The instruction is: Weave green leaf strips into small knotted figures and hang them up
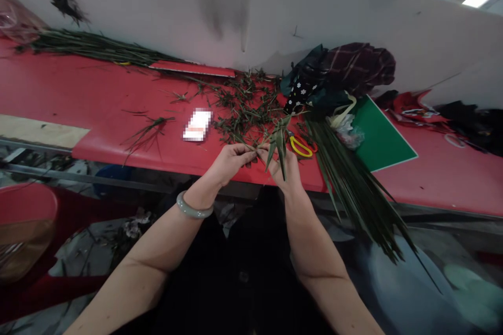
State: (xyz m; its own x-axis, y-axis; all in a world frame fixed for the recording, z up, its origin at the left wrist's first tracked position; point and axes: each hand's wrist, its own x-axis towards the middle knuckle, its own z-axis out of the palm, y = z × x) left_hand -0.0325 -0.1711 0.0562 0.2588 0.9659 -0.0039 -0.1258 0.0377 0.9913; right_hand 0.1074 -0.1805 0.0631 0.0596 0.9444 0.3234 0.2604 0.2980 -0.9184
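Note:
Both my hands meet over the front edge of the red tabletop, pinching green leaf strips between them. My left hand, with a pale bangle on its wrist, is closed with thumb and fingertips on the strips. My right hand is closed on them too, and leaf blades fan out over its back. Just beyond lies a heap of small woven leaf pieces. To the right of my right hand are scissors with yellow handles. A pixelated white rectangle lies left of the heap.
A bundle of long leaves hangs over the table's front edge at right, by a green board. Plaid cloth is piled against the back wall. More long leaves lie at back left. A red stool stands lower left.

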